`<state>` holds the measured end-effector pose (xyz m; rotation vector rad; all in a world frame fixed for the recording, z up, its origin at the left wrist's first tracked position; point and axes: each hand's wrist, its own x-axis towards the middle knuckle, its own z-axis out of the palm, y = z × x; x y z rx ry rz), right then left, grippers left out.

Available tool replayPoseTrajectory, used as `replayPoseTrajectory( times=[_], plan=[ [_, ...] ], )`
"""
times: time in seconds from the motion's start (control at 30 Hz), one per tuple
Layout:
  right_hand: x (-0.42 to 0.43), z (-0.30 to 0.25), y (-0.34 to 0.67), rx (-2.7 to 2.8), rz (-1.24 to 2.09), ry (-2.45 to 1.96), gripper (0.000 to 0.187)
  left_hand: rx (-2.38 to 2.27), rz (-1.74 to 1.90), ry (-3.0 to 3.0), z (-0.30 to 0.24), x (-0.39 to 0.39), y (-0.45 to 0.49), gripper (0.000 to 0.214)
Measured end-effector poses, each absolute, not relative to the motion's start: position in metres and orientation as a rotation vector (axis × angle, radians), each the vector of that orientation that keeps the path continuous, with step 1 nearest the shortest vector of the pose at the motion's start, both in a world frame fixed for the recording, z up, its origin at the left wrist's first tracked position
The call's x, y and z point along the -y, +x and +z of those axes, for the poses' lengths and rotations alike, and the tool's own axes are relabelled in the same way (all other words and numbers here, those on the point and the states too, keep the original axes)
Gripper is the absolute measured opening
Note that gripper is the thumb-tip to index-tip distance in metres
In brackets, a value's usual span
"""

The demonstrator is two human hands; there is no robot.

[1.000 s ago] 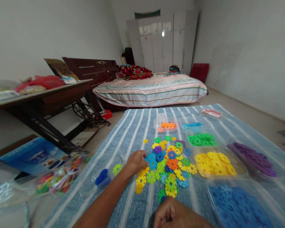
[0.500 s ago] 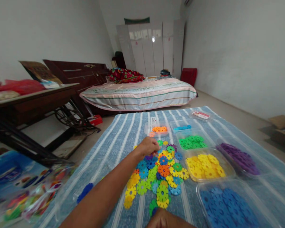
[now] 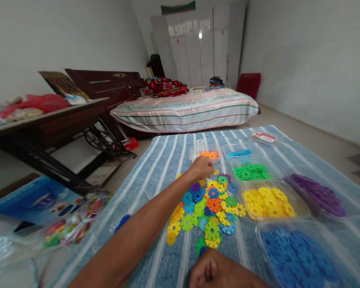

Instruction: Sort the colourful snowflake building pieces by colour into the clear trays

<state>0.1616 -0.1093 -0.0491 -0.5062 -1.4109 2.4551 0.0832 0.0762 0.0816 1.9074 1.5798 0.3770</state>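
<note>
My left hand reaches over the far end of a pile of mixed flower-shaped plastic discs, at the near edge of a clear box of orange discs. Its fingers are pinched together, and what they hold, if anything, is hidden. At the bottom my right hand rests curled on the cloth, just below a green disc at the pile's near end. The inside of that hand is hidden too. The pile mixes yellow, blue, orange, green and purple pieces.
Clear boxes to the right hold light-blue, green, yellow, purple and dark-blue discs. A lidded box sits at the far corner of the striped cloth. My left forearm partly covers another dark-blue piece.
My left hand has moved forward and a little right, from the pile's far end to the orange box. My right hand shows more fully, still curled. The camera view has shifted slightly.
</note>
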Motion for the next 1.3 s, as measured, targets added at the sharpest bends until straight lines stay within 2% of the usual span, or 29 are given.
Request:
replayPoseTrajectory(
  times=[0.2,0.43,0.67,0.93,1.13,1.3],
  plan=[
    [0.113,-0.049,0.162,1.356,2.418,-0.46,0.042,-1.749,0.117,2.106,0.081,-0.015,0.013,0.008],
    [0.115,-0.044,0.163,1.326,2.403,-0.409,0.042,-1.906,-0.276,2.219,0.059,0.037,-0.03,0.016],
    [0.115,-0.038,0.163,1.287,2.419,-0.347,0.038,-1.912,-0.193,2.215,0.035,0.044,-0.041,0.017],
    [0.114,-0.041,0.163,1.327,2.43,-0.367,0.041,-1.925,-0.168,2.109,0.045,0.039,-0.035,0.01],
    [0.115,-0.041,0.163,1.288,2.441,-0.307,0.04,-1.851,0.04,2.008,0.045,0.033,-0.035,0.019],
    [0.115,-0.04,0.163,1.254,2.457,-0.306,0.038,-1.844,0.007,2.027,0.043,0.03,-0.034,0.027]
  ],
)
